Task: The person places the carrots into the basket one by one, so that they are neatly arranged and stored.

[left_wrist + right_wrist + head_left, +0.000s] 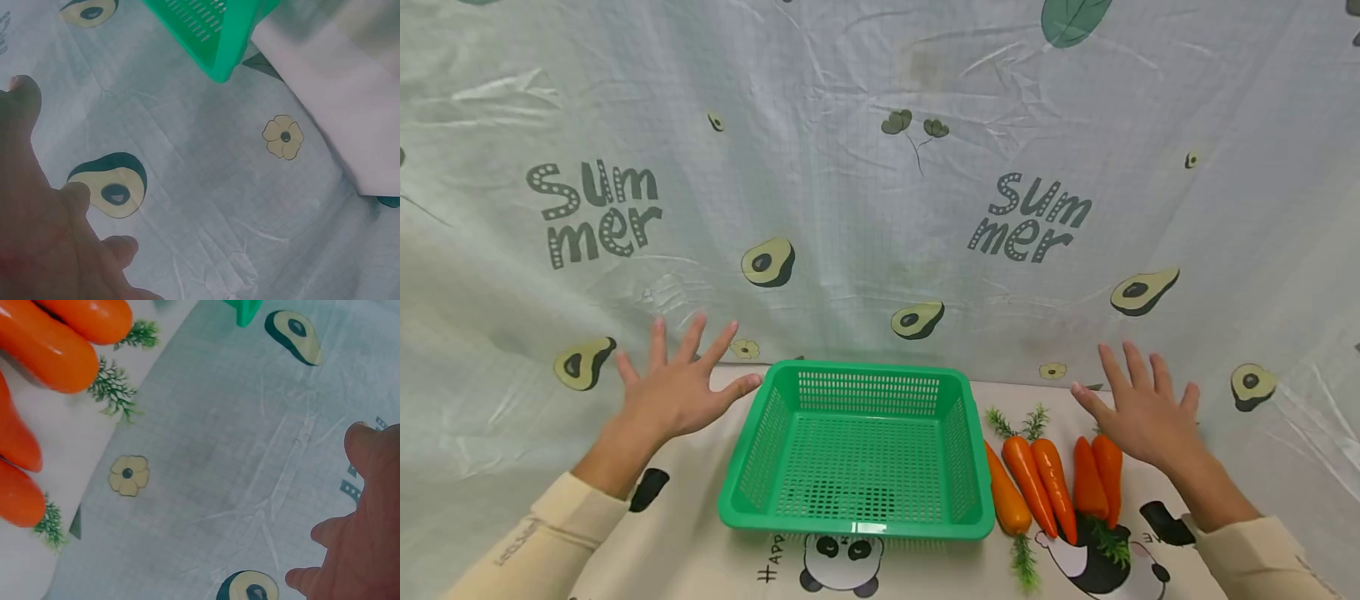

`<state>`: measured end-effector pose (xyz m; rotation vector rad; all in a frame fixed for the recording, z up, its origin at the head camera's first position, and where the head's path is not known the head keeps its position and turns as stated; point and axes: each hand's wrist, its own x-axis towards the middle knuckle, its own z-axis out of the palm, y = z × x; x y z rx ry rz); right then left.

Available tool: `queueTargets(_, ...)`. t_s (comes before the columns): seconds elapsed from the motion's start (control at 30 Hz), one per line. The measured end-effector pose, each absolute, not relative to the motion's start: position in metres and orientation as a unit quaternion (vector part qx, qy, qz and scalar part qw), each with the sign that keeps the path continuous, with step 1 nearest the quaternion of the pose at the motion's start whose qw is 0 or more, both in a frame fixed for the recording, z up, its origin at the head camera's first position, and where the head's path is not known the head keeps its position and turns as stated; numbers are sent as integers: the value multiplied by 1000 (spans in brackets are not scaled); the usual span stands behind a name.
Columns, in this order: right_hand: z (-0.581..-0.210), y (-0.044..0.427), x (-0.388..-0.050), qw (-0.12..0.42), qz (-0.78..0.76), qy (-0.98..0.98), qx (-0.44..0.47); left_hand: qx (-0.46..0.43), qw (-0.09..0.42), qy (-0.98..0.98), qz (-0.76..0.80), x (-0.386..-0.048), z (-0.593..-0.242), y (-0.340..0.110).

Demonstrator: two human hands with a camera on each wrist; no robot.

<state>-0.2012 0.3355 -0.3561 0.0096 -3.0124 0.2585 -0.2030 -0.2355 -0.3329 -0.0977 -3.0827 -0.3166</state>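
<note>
A green plastic basket [865, 454] with slotted walls stands in the middle of the table, and nothing lies inside it. Just left of its rim, my left hand [673, 404] is held with its fingers spread, holding nothing. To the basket's right lie several orange carrots with green tops, among them a carrot [1028, 483] and a shorter carrot [1088, 479]. My right hand [1150, 417] hovers over the far right end of the carrots, fingers spread and nothing in them. The right wrist view shows some carrots [50, 344] at the left, apart from that hand.
Behind the table hangs a pale curtain [850, 192] printed with avocados and lettering. The light tabletop [688, 500] has panda prints, one of them a panda face [842, 560] in front of the basket.
</note>
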Motion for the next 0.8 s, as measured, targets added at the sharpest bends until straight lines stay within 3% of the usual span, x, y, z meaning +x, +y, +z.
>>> queueTargets(0.8, -391, 346, -194, 37, 95, -995, -13, -32, 20, -994, -99, -196, -363, -234)
